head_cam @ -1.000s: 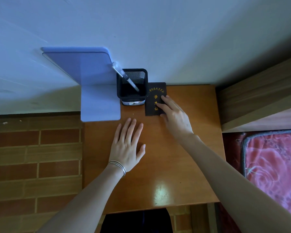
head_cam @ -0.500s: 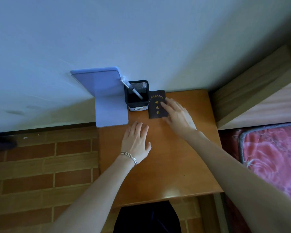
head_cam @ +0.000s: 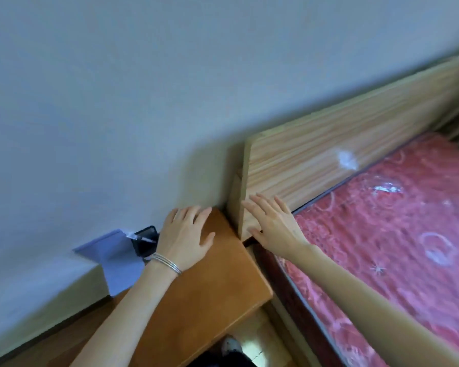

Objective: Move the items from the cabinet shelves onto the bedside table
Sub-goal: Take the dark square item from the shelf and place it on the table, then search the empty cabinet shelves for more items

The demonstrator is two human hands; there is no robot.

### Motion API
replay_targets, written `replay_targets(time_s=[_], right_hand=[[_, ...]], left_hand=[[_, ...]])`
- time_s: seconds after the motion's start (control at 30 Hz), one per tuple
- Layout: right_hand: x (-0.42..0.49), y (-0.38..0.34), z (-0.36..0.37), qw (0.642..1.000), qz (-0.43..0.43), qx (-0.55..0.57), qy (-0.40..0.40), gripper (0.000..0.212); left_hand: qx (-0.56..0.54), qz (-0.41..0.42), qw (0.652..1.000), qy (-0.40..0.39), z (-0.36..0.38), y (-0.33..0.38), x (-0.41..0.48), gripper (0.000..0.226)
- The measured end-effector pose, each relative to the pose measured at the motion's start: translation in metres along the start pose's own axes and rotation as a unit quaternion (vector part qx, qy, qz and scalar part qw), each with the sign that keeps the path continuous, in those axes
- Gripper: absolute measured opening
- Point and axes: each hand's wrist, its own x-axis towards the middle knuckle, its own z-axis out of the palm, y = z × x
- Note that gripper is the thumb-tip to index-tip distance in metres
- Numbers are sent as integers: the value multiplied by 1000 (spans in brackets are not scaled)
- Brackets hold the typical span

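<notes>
1. Pen holder (head_cam: 143, 241), black mesh with a pen inside, was seen at the tabletop's (head_cam: 204, 295) far left edge, beside a blue bookend (head_cam: 117, 263).
2. Left hand (head_cam: 184, 241) was laid flat on the tabletop, fingers spread, nothing held.
3. Right hand (head_cam: 273, 223) was stretched open and empty near the wooden bed frame (head_cam: 329, 154).

head | above, tilted | close | bedside table (head_cam: 210, 295), wall (head_cam: 143, 102)
</notes>
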Motion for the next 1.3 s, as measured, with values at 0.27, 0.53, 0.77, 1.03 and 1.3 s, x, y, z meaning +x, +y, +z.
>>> replay_targets(time_s=[0.27, 0.53, 0.77, 1.03, 1.3], right_hand=[[-131, 29, -124, 967, 241, -49, 70, 58], [-316, -42, -180, 844, 515, -86, 124, 58], [-472, -187, -207, 670, 724, -113, 120, 61], [-570, -374, -228, 480, 857, -142, 123, 60], [-626, -537, -228, 359, 914, -146, 118, 59]], left_hand=[[-7, 251, 968, 25, -98, 134, 80, 60], [-48, 539, 841, 23, -131, 299, 27, 63], [-102, 716, 690, -15, -148, 422, -123, 69], [-180, 841, 509, -36, -192, 484, -329, 65], [-197, 896, 392, -64, -226, 475, -507, 62]])
